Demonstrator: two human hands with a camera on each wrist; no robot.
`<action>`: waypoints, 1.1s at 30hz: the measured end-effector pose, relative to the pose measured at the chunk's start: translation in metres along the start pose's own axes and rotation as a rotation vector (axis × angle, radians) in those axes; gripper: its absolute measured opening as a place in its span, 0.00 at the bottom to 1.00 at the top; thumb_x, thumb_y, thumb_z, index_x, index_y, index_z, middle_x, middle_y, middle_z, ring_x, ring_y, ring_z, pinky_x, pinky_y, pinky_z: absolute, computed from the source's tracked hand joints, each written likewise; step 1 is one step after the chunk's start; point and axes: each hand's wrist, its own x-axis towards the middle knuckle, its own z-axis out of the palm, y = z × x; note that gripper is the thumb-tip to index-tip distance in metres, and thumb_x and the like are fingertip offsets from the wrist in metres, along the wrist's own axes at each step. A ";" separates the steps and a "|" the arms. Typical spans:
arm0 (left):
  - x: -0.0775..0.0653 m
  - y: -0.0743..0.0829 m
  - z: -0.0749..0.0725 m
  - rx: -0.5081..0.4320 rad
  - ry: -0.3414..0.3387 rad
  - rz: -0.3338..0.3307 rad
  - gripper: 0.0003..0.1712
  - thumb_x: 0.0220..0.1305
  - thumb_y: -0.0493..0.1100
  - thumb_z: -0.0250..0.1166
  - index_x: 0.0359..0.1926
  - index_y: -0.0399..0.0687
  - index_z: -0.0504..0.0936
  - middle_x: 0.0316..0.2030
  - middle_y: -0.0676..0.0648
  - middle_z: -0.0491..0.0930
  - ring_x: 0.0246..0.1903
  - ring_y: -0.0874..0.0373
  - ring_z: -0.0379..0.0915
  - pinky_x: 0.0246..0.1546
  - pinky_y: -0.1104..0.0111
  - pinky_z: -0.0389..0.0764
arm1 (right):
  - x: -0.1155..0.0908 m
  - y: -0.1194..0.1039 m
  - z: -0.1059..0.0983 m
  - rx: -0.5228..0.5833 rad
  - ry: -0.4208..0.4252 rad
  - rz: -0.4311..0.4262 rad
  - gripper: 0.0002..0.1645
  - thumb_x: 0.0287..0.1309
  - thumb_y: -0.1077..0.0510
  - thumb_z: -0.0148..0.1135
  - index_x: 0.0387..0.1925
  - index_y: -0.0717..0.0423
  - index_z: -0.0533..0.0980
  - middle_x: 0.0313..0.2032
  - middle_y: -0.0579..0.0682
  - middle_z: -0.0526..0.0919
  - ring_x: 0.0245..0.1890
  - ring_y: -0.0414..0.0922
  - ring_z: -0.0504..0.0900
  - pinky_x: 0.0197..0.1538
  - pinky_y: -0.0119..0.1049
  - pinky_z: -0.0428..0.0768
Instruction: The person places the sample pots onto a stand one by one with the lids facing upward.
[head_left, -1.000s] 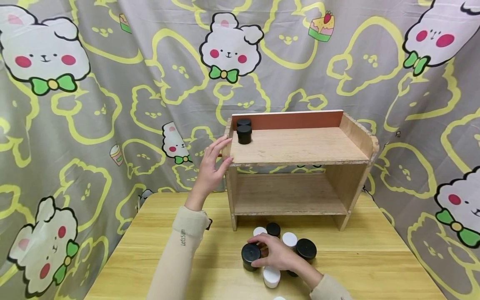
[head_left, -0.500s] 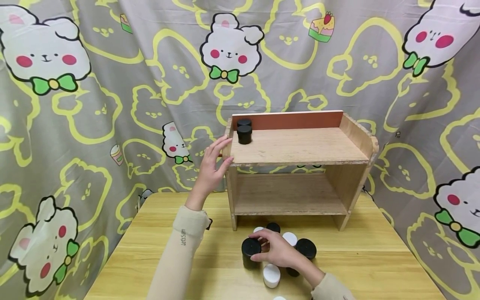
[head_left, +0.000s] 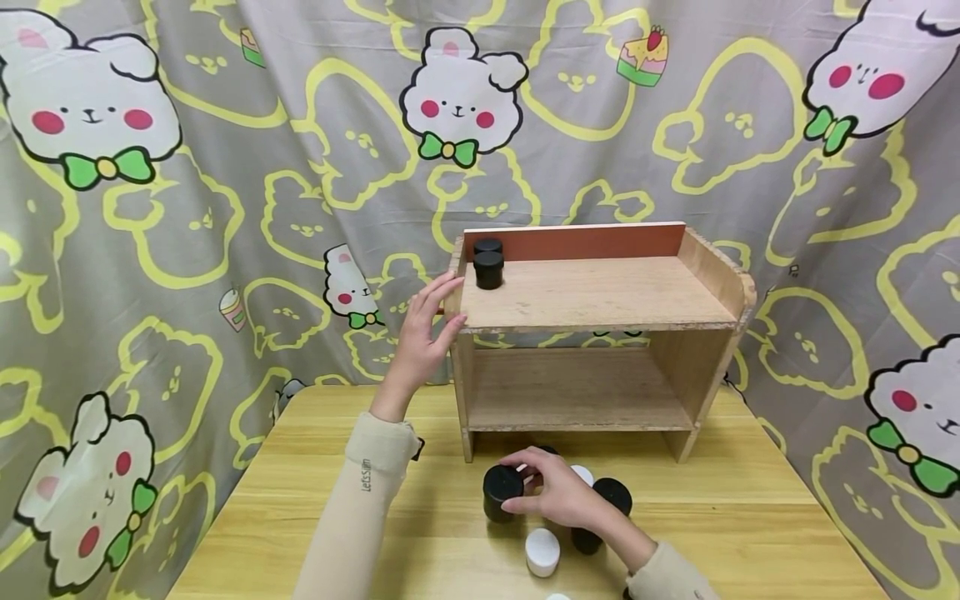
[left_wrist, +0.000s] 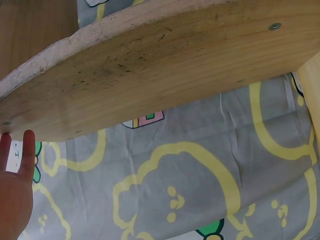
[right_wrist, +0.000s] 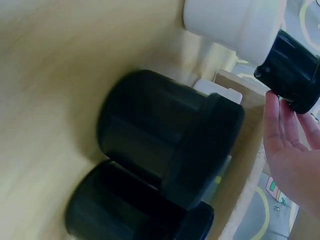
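Note:
A black lidded jar [head_left: 502, 492] is pinched between the thumb and fingers of my right hand [head_left: 566, 492], apparently raised off the table. The right wrist view has the held jar [right_wrist: 290, 72] at the fingertips of the right hand [right_wrist: 297, 160]. My left hand [head_left: 422, 342] touches the left side panel of a two-tier wooden shelf [head_left: 585, 296], fingers fairly straight. In the left wrist view that hand [left_wrist: 15, 200] reaches the panel [left_wrist: 150, 70]. Two black jars [head_left: 488, 271] stand one before the other at the upper tier's left end.
Around the right hand stand a white jar [head_left: 542, 552], another white jar [head_left: 582, 474] and a large black jar [head_left: 612, 497]. A smaller black jar [head_left: 587, 542] is partly hidden by the arm. A patterned curtain [head_left: 480, 108] hangs behind the wooden table [head_left: 300, 500].
My right hand has lifted the black jar and moved slightly away from me, toward the shelf. It now hides the rear white jar. My left hand has stayed on the side panel.

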 end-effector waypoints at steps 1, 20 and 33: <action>0.000 0.000 0.000 0.002 0.000 0.000 0.31 0.74 0.40 0.64 0.75 0.54 0.70 0.77 0.51 0.63 0.67 0.49 0.64 0.60 0.55 0.71 | 0.000 -0.001 -0.001 -0.003 0.002 -0.002 0.31 0.58 0.49 0.77 0.62 0.47 0.79 0.54 0.48 0.81 0.47 0.44 0.81 0.49 0.44 0.84; 0.000 0.001 -0.001 0.006 0.000 0.007 0.31 0.74 0.40 0.64 0.74 0.53 0.70 0.77 0.50 0.63 0.63 0.49 0.67 0.58 0.57 0.73 | 0.004 -0.034 -0.028 -0.066 0.112 -0.114 0.35 0.57 0.45 0.78 0.63 0.50 0.79 0.51 0.48 0.84 0.45 0.40 0.83 0.50 0.41 0.86; 0.000 0.000 -0.002 0.007 -0.011 -0.007 0.30 0.74 0.41 0.63 0.75 0.53 0.70 0.77 0.51 0.63 0.63 0.49 0.66 0.57 0.59 0.74 | 0.009 -0.077 -0.059 -0.105 0.215 -0.202 0.33 0.57 0.47 0.78 0.63 0.44 0.79 0.52 0.44 0.83 0.47 0.41 0.84 0.50 0.37 0.85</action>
